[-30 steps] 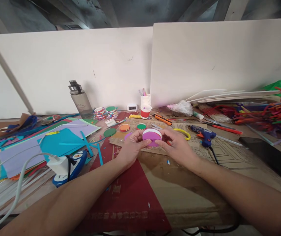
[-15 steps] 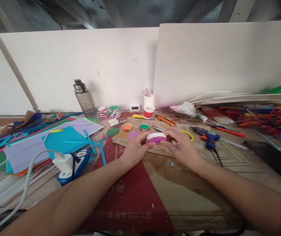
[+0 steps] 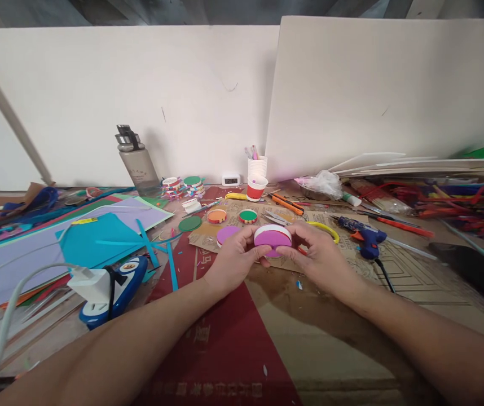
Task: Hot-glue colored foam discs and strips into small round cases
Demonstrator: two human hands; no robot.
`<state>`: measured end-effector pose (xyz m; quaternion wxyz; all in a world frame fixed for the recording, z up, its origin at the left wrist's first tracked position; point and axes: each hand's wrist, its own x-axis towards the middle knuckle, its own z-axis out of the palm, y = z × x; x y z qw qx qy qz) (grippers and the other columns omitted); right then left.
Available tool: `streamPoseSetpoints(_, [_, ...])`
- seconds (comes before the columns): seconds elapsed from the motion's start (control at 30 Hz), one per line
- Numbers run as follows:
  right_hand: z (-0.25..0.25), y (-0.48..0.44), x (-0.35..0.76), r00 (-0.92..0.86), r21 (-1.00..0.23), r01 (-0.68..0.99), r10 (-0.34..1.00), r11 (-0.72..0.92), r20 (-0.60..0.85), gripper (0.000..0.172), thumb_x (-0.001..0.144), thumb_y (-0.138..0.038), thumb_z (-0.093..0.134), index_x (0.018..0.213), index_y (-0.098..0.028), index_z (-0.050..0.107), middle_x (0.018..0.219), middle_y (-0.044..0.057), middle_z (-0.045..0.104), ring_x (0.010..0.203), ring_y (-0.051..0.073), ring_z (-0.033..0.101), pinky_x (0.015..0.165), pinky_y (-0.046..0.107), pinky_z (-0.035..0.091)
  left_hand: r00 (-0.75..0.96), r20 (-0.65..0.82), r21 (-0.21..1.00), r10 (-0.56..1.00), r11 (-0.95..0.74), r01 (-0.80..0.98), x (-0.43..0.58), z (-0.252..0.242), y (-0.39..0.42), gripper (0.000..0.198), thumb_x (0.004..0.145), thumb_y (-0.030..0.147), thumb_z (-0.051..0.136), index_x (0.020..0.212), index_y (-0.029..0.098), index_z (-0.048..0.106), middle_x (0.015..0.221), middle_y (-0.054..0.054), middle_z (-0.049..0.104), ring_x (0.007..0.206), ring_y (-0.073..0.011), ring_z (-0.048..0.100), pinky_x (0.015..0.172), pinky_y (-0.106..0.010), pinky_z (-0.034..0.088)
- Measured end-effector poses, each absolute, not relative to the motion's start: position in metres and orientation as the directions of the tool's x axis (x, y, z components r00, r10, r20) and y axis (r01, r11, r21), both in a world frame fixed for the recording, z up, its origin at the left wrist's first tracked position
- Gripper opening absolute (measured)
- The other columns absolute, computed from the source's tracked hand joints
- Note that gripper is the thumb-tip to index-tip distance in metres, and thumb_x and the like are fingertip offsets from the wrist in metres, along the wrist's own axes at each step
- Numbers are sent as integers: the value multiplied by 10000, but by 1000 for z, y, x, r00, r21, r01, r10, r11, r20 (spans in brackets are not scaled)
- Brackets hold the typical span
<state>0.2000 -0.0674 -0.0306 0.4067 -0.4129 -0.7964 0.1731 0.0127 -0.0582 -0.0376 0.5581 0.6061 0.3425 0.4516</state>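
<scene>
Both hands grip a shallow round piece with a white rim and a purple face [image 3: 272,239], tilted so the purple side faces me. My left hand [image 3: 234,260] holds its left edge, thumb against the lower face. On the other edge my right hand [image 3: 316,254] does the same, its thumb close to the left one. Just left of the fingers lies a purple disc [image 3: 227,235]. Behind are an orange-topped round piece [image 3: 216,216] and a green-topped one [image 3: 248,216]. Scissors with yellow handles [image 3: 322,230] are partly hidden behind my right hand.
To the right are a blue glue gun [image 3: 369,241] and a dark phone [image 3: 474,276]. At left sit a power strip [image 3: 117,290], blue paper [image 3: 98,239] and a bottle [image 3: 138,166]. Paper cups [image 3: 256,189] and a small clock [image 3: 231,180] stand at the back.
The held piece has been tipped up, so more of its purple face shows. Both hands still hold it. The whole view has shifted slightly.
</scene>
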Motion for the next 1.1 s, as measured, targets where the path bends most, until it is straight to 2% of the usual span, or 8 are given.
streamPoseSetpoints(0.3, [-30, -70, 202, -312, -649, 506, 821, 569, 477, 244, 899, -448, 617, 897, -205, 637, 788, 12, 582, 726, 166, 502, 659, 301, 383, 378, 199, 980, 904, -183, -77, 11, -38, -58, 248, 773, 301, 717, 957, 162, 624, 914, -37, 654, 778, -146, 584, 641, -255, 523])
streamPoseSetpoints(0.5, [-31, -68, 203, -329, -607, 510, 790, 610, 517, 183, 893, -385, 644, 903, -203, 627, 801, 12, 566, 749, 169, 500, 669, 297, 375, 314, 298, 938, 901, -338, 81, 9, -38, -59, 145, 788, 229, 684, 916, 171, 650, 872, -25, 658, 832, -166, 593, 760, -281, 474])
streamPoseSetpoints(0.67, [-32, -67, 204, -339, -585, 521, 779, 622, 526, 171, 913, -369, 618, 863, -205, 614, 781, 6, 546, 722, 159, 489, 661, 292, 368, 321, 291, 928, 901, -347, 133, 11, -37, -62, 233, 774, 264, 717, 974, 168, 648, 931, -53, 682, 883, -195, 612, 786, -299, 483])
streamPoseSetpoints(0.8, [-33, -69, 203, -359, -577, 525, 777, 626, 517, 205, 905, -404, 619, 837, -211, 616, 777, 13, 547, 730, 169, 492, 654, 297, 374, 336, 259, 960, 906, -280, 16, 13, -36, -64, 317, 766, 337, 742, 1023, 182, 638, 965, -56, 677, 820, -175, 623, 690, -274, 528])
streamPoseSetpoints(0.97, [-33, -70, 199, -296, -711, 491, 863, 504, 408, 216, 893, -396, 625, 1018, -221, 624, 904, 36, 646, 771, 176, 559, 695, 310, 445, 369, 107, 981, 923, -38, -190, 14, -38, -61, 349, 763, 398, 748, 984, 154, 631, 885, -38, 674, 698, -143, 633, 586, -264, 561])
streamPoseSetpoints(1.1, [-33, -68, 197, -304, -743, 458, 871, 488, 386, 283, 846, -365, 678, 1079, -216, 620, 990, 51, 677, 856, 194, 596, 774, 335, 473, 355, 24, 947, 935, 93, -309, 15, -44, -59, 390, 749, 399, 774, 1002, 144, 623, 882, -47, 694, 644, -119, 636, 561, -245, 554])
